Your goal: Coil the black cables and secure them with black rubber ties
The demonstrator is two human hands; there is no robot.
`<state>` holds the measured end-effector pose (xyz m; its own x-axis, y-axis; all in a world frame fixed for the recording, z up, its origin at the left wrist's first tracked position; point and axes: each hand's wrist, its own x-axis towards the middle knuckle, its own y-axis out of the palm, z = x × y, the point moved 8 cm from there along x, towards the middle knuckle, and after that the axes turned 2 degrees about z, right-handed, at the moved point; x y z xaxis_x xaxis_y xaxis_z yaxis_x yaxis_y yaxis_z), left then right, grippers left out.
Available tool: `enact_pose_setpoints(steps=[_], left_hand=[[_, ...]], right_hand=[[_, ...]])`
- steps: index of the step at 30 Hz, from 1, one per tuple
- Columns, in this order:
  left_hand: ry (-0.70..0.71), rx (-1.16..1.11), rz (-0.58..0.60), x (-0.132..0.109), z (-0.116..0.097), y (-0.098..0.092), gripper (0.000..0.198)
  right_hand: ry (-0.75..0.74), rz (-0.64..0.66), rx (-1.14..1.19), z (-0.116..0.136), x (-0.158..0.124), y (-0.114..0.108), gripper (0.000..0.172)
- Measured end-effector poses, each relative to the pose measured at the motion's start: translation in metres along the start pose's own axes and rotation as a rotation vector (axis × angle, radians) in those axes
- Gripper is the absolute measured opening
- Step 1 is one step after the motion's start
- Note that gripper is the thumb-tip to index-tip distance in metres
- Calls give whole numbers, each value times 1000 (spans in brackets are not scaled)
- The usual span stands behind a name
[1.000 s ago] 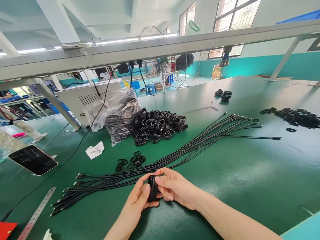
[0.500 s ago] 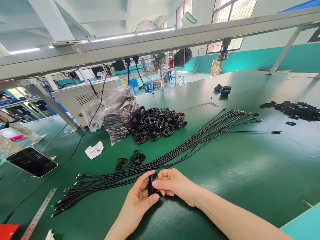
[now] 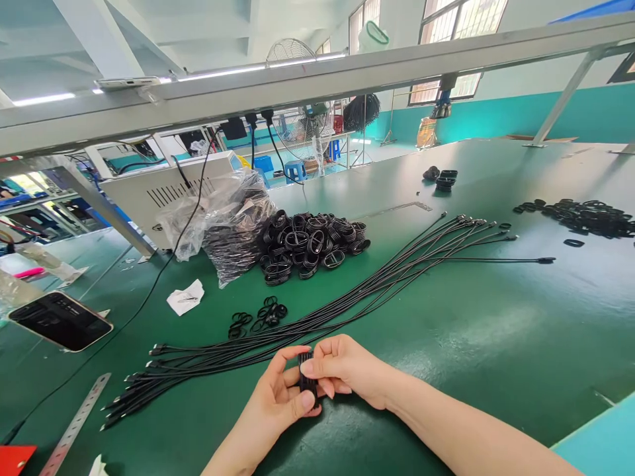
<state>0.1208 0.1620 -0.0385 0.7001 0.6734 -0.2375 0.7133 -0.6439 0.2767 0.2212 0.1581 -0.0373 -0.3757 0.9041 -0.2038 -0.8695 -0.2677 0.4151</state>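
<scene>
A small coiled black cable point(image 3: 307, 382) is held upright between my two hands, low in the middle of the view. My left hand point(image 3: 280, 400) grips the coil from the left, fingers at its top and thumb near its bottom. My right hand point(image 3: 342, 370) pinches the coil's upper part, its thumb pressed on the windings. Just beyond my hands lies a long bundle of straight black cables point(image 3: 327, 320), with connectors at both ends. Several small black rings point(image 3: 268, 314) lie behind that bundle.
A heap of coiled cables point(image 3: 315, 244) stands beside a clear plastic bag point(image 3: 233, 231) of black goods. More black rings point(image 3: 590, 218) are at the right. A phone point(image 3: 62, 320), a steel ruler point(image 3: 77, 423) and white paper point(image 3: 186, 297) lie left. A metal rail point(image 3: 317, 79) crosses above the green table point(image 3: 471, 350).
The coil has shifted slightly down and right in my hands. My left fingers have moved a little around it, while the right thumb stays on its windings.
</scene>
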Motion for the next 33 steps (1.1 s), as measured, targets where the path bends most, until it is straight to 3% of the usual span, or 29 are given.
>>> enact_pose_setpoints(steps=[8, 12, 17, 25, 33], left_hand=[[-1, -22, -38, 0, -3, -4, 75], [35, -31, -111, 0, -9, -12, 86], [47, 15, -132, 2, -10, -14, 74], [87, 25, -136, 0, -11, -11, 68], [66, 52, -168, 0, -8, -12, 58]], right_hand=[[-45, -71, -40, 1, 1, -5, 47], [-51, -80, -94, 2, 1, -6, 42], [11, 43, -181, 0, 0, 3, 38], [-72, -35, -217, 4, 1, -5, 32], [-132, 71, -146, 9, -2, 4, 35]])
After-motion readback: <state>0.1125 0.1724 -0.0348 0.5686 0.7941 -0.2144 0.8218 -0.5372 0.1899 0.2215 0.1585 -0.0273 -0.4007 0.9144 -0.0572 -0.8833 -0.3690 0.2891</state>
